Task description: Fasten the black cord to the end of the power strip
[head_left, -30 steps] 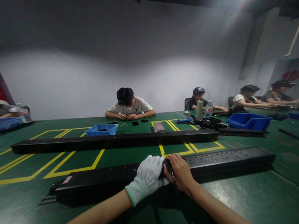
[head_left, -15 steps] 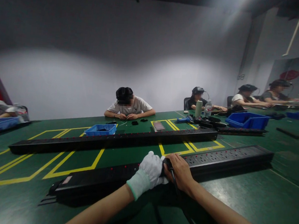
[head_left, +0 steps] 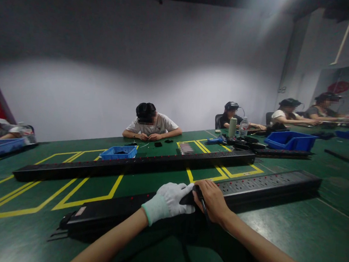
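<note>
A long black power strip (head_left: 106, 211) lies slantwise in front of me, with sockets and small red lights along its top. My left hand (head_left: 168, 200), in a white glove with a green cuff, lies across its middle, fingers toward the far side and thumb toward the near side. Bare, my right hand (head_left: 213, 201) is closed round a black plug (head_left: 188, 198) at the strip's top, and a black cable (head_left: 204, 209) runs down from it. The plug's end faces the gap between my left thumb and forefinger. Whether its pins sit in a socket is hidden.
A second power strip (head_left: 147, 163) lies behind, across yellow tape outlines on the green table (head_left: 314, 241). Blue bins (head_left: 118, 153) stand farther back, one (head_left: 289, 141) at right. A co-worker (head_left: 153, 125) sits opposite; others sit at both sides.
My left hand has slid slightly left, and its curled fingers have spread and flattened over the strip. My right hand stays on the plug, its cable shifted a little.
</note>
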Demonstrator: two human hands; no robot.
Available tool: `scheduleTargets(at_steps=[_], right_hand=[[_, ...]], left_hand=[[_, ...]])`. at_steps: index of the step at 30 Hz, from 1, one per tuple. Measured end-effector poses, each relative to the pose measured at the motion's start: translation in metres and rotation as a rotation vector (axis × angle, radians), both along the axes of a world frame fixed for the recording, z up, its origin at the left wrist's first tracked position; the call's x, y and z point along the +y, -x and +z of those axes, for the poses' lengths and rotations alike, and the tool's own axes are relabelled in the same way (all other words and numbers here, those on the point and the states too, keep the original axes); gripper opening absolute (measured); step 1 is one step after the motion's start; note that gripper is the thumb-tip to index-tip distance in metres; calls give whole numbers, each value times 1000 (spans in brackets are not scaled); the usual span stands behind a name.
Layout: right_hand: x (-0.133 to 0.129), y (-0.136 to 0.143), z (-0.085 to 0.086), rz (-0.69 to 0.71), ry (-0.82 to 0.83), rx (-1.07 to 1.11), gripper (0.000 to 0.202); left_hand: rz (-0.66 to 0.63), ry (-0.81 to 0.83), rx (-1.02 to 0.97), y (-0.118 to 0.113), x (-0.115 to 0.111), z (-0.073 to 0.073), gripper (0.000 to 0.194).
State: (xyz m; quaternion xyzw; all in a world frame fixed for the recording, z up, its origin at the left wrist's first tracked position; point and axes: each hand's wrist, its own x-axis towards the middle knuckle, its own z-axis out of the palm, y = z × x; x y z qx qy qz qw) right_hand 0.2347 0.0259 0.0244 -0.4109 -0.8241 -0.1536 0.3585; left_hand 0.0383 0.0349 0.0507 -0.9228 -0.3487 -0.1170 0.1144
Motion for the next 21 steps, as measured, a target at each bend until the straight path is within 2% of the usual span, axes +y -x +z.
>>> scheduleTargets(at_steps=[12, 21], right_hand=[[3, -2, -3, 27, 19, 45, 11], [7, -3, -8, 20, 54, 54, 12]], left_hand=[[-1, 75, -56, 1, -1, -1, 69], [35, 200, -2, 0, -1, 6, 74]])
